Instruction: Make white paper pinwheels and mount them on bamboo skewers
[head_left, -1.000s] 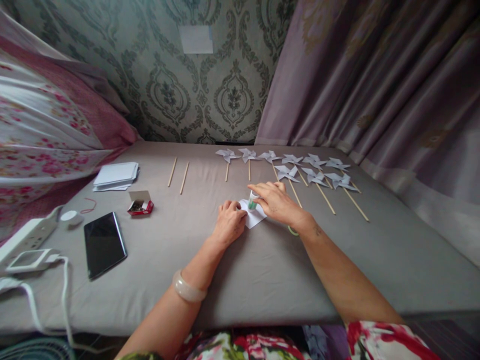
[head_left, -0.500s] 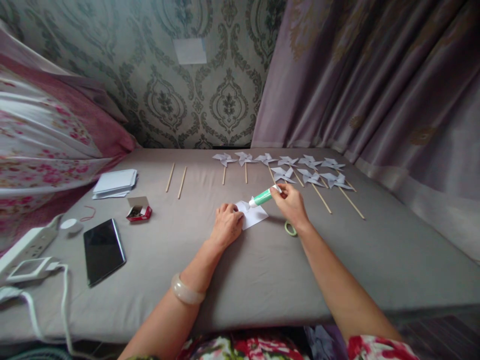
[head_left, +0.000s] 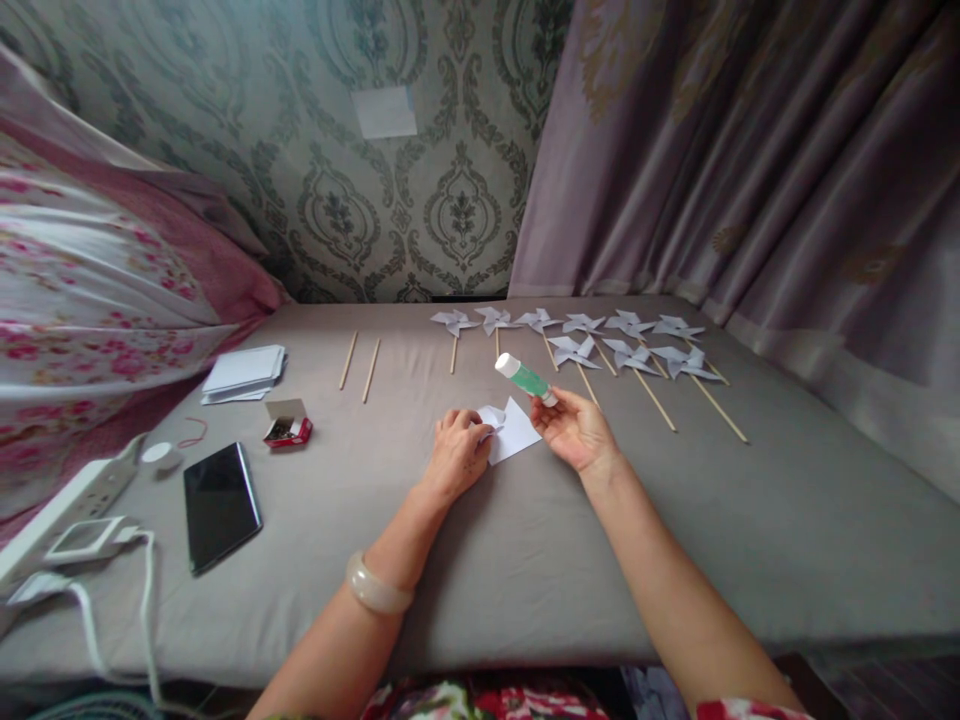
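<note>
My left hand (head_left: pixel 457 447) pinches a partly folded sheet of white paper (head_left: pixel 516 432) against the cloth, with a flap curling up by the fingertips. My right hand (head_left: pixel 572 428) is closed around a green-and-white glue stick (head_left: pixel 529 381), held above and just behind the paper. Its white end points up and to the left, clear of the sheet. Beyond it, finished paper pinwheels (head_left: pixel 576 351) on wooden sticks lie in two rows. The ring of pale tape is hidden now.
Two loose wooden sticks (head_left: pixel 370 371) lie left of the pinwheels. Further left are a paper stack (head_left: pixel 244 372), a small red box of pins or similar bits (head_left: pixel 288 430), a phone (head_left: pixel 222 508), a round white object (head_left: pixel 161 457) and a power strip (head_left: pixel 64 515) with white cables.
The glue stick has lifted off the paper and turned so its white end points upward. My right hand has rolled over. My left hand keeps its place on the paper; the view shifted slightly.
</note>
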